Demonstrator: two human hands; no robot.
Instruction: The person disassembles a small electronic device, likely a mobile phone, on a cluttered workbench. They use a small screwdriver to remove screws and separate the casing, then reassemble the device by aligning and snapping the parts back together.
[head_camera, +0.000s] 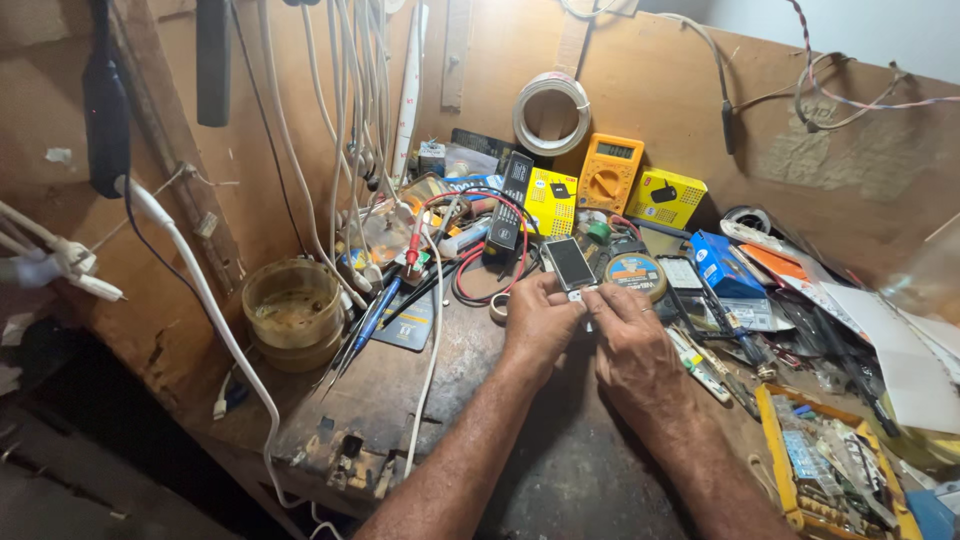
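Both my hands meet over the dark wooden workbench (560, 470). My left hand (540, 318) and my right hand (628, 345) pinch the near end of a small phone (571, 264) that lies flat with its dark screen up. The fingertips of both hands touch its lower edge, where a small white part shows. A round tape roll (636, 271) with a blue and yellow label lies just right of the phone.
A yellow multimeter (609, 172) and yellow boxes (665, 197) lean on the back board. Red and black test leads (480, 268) coil left of the phone. A grimy plastic tub (292, 310) stands at the left. Tweezers and pens (365, 330) lie beside it. A yellow parts tray (835, 460) sits at right.
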